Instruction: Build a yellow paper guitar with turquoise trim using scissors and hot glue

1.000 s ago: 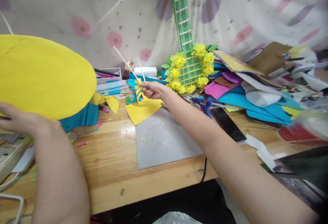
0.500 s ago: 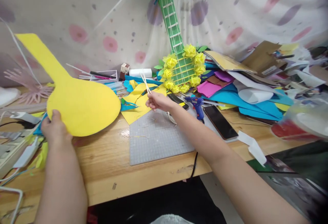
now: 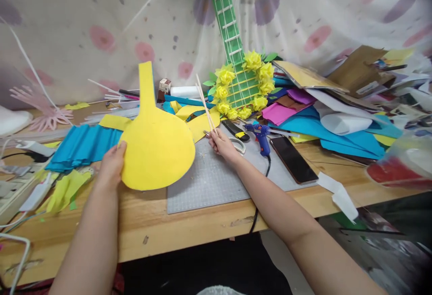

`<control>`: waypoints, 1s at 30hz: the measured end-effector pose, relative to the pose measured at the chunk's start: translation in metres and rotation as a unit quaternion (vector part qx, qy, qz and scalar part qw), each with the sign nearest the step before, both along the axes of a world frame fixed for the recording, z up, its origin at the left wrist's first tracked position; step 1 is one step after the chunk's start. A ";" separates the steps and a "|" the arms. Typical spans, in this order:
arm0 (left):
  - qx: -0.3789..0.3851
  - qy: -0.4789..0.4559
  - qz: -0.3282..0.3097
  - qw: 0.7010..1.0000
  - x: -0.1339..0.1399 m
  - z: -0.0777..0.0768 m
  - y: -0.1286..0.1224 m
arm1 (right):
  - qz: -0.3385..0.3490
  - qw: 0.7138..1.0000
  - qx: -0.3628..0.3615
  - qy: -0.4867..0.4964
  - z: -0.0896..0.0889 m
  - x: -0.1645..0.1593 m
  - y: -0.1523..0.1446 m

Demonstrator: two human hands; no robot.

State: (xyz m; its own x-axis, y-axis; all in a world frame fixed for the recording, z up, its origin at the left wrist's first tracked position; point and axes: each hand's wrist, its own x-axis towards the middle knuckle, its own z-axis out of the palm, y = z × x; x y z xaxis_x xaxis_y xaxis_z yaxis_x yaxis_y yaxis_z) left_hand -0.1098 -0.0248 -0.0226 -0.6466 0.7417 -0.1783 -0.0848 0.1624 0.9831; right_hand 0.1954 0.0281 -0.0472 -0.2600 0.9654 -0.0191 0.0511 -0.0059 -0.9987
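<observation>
My left hand [image 3: 114, 162] grips the left edge of a flat yellow guitar-shaped cutout [image 3: 158, 151], its neck pointing up. My right hand [image 3: 222, 145] is closed around thin pale sticks [image 3: 205, 103], which slant up and to the left. Below that hand lies a grey cutting mat [image 3: 209, 187], and beside it is a pale loop handle [image 3: 239, 145]. Behind stands a green guitar model [image 3: 232, 43] with white strings and yellow paper roses. Yellow paper scraps [image 3: 199, 126] lie between the cutout and the model.
To the right are a blue glue gun [image 3: 259, 135], a black phone [image 3: 293, 160], stacked coloured paper [image 3: 347, 137] and a clear tub [image 3: 401, 164]. Pleated blue paper [image 3: 83, 146] and a power strip [image 3: 16, 191] lie on the left. A cord hangs over the table's front edge.
My left hand has brought the yellow cutout rightward and turned its neck nearly upright, uncovering the pleated blue paper. My right hand has shifted slightly right and down with the sticks.
</observation>
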 end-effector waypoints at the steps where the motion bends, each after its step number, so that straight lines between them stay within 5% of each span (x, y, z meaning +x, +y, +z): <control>1: -0.002 0.006 -0.016 1.000 0.007 -0.003 0.001 | 0.001 1.000 0.016 -0.001 -0.001 0.002 0.000; 8: 0.061 -0.087 -0.061 0.993 0.031 -0.023 0.011 | 0.116 0.959 0.199 -0.167 0.009 0.025 -0.005; 14: 0.141 -0.134 -0.156 0.968 0.040 -0.020 0.004 | 0.242 0.928 0.190 -0.211 0.019 0.040 -0.009; 17: 0.139 -0.085 -0.164 0.973 0.037 -0.023 0.005 | 0.280 0.916 0.167 -0.232 0.017 0.043 -0.006; 20: 0.176 0.080 -0.071 0.978 0.026 -0.022 0.006 | 0.299 0.909 0.158 -0.243 0.014 0.044 -0.004; 22: 0.208 0.264 0.004 0.942 0.023 -0.015 0.002 | 0.301 0.907 0.160 -0.248 0.014 0.044 -0.004; 24: 0.227 0.450 -0.016 0.864 0.029 -0.005 -0.005 | 0.299 0.906 0.160 -0.254 0.014 0.043 -0.004; 28: 0.221 0.570 -0.286 0.738 0.064 0.005 -0.016 | 0.285 0.910 0.149 -0.263 0.015 0.040 -0.006; 30: 0.201 0.596 -0.335 0.702 0.080 0.002 -0.017 | 0.281 0.912 0.143 -0.262 0.015 0.039 -0.007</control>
